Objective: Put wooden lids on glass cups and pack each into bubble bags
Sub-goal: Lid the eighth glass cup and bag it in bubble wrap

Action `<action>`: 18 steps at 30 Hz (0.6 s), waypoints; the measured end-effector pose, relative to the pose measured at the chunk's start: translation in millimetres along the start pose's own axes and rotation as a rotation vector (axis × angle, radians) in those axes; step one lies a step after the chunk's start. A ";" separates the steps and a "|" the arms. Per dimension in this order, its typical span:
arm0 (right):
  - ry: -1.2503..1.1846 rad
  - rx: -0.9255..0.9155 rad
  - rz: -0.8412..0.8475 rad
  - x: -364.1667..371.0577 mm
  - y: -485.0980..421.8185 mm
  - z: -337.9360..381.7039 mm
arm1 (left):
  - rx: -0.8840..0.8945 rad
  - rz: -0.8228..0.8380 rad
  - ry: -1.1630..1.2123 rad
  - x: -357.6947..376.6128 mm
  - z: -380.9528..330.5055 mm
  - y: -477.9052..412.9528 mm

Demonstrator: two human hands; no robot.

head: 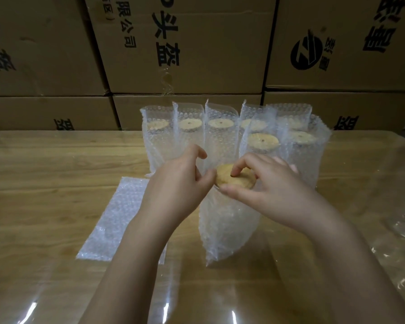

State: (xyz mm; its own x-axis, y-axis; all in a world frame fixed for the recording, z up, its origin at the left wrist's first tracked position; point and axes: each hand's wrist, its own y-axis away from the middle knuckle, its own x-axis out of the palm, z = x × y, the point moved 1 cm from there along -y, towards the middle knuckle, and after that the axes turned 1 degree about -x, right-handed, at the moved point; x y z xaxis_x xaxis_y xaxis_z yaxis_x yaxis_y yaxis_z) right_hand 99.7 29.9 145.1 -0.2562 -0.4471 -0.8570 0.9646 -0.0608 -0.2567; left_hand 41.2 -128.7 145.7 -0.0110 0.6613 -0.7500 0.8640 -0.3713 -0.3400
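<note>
Bubble bag (227, 220) upright, mid-bench (56, 171). Wooden lid (227, 178) at its mouth. Right hand (274, 190) pinches the lid, thumb at the near rim. Left hand (178, 185) curled at the bag's left edge; cannot tell if it grips the film. Packed bags (220, 136) behind it; flat bags (117, 218) to its left.

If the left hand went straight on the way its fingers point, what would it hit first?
Probably the wooden lid in the front bag; the left hand is already at its edge. Past that stands the row of bagged cups, though depth is hard to judge.
</note>
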 end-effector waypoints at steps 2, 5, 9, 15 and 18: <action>-0.213 0.023 -0.012 -2.8 -0.8 -6.2 | -0.059 0.093 0.003 -2.0 -3.1 4.2; -0.203 0.080 -0.182 3.5 -7.6 -15.6 | -0.079 0.190 -0.008 -4.7 -12.9 11.9; -0.300 0.230 -0.248 12.8 -14.6 -21.0 | -0.050 0.205 -0.194 -8.6 -24.4 20.8; -0.263 0.217 -0.307 13.1 -16.2 -25.6 | 0.034 0.215 -0.254 -5.7 -32.6 29.7; -0.193 0.188 -0.364 6.9 -13.0 -24.3 | 0.024 0.143 -0.192 -17.0 -29.3 28.5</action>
State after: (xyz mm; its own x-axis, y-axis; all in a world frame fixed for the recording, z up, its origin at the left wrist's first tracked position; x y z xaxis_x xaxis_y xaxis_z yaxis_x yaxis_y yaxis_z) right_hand 83.9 49.2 131.6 -0.5816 -0.5238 -0.6224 0.8131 -0.3980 -0.4248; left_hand 80.8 -131.4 165.3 0.0130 0.4653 -0.8851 0.8515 -0.4692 -0.2342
